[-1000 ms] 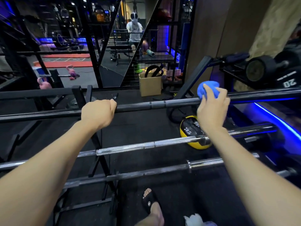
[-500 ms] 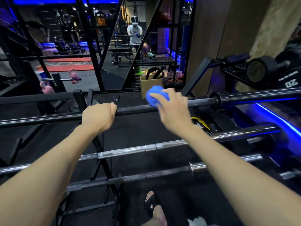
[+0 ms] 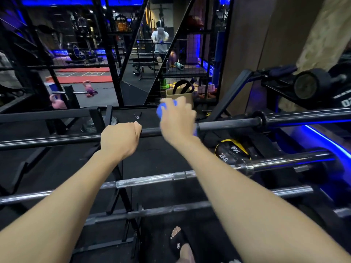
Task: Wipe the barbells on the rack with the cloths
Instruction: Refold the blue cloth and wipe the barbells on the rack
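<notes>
The top dark barbell (image 3: pixel 228 125) runs across the rack from left to right. My left hand (image 3: pixel 119 139) grips it left of centre. My right hand (image 3: pixel 176 120) holds a blue cloth (image 3: pixel 161 111) wrapped against the same bar, close to the right of my left hand; the hand is blurred. Below lie a chrome barbell (image 3: pixel 152 180) and a third, darker barbell (image 3: pixel 161 210), both partly hidden by my forearms.
A black and yellow 2 kg medicine ball (image 3: pixel 228 151) sits under the bars at right. Dumbbells (image 3: pixel 313 86) rest on a rack at far right. A black rack upright (image 3: pixel 97 116) stands behind the top bar. My sandalled foot (image 3: pixel 180 243) is on the dark floor below.
My right hand slid the blue cloth leftward along the top barbell, from near the right sleeve to beside my left hand. The left hand kept its grip in place.
</notes>
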